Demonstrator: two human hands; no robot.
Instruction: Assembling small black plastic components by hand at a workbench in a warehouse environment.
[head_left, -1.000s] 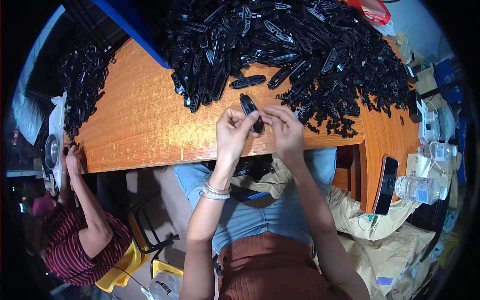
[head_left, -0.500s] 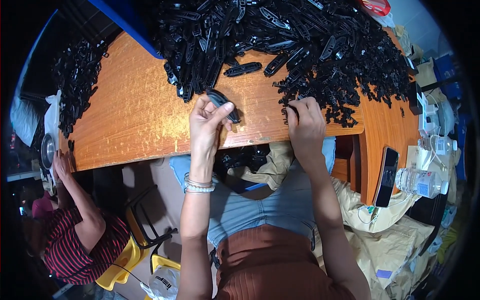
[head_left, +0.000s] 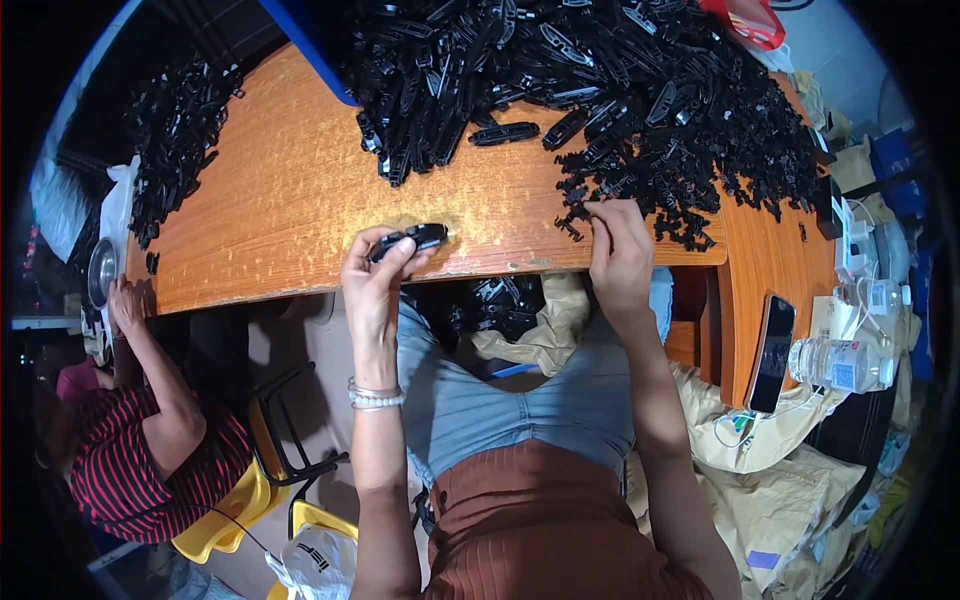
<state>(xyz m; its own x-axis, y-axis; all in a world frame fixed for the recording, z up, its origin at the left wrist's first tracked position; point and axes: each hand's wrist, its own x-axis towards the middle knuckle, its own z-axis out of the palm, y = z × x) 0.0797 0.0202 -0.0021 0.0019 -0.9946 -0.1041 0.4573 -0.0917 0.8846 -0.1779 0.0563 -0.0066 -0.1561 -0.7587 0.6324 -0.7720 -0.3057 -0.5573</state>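
My left hand [head_left: 375,275] grips a long, curved black plastic part [head_left: 428,236] between thumb and fingers, just above the near edge of the wooden table [head_left: 290,215]. My right hand [head_left: 624,250] reaches to the near side of a heap of small black plastic pieces [head_left: 680,185]. Its thumb and fingertips are pinched together there; whatever lies between them is too small to make out. Beyond both hands is a large pile of long black plastic parts [head_left: 440,90]. One such part [head_left: 503,133] lies apart at the pile's front.
A blue bin edge [head_left: 310,50] juts over the table's far left. At right lie a phone [head_left: 772,353] and plastic bottles [head_left: 845,364]. Another person [head_left: 160,440] in a striped top sits at left, near a metal bowl [head_left: 103,270] and another black pile [head_left: 180,140]. Brown paper [head_left: 790,500] covers the lower right.
My left hand has moved left and toward me, and the long part in it has turned from slanting to nearly level. My right hand has shifted slightly, still at the small pieces.
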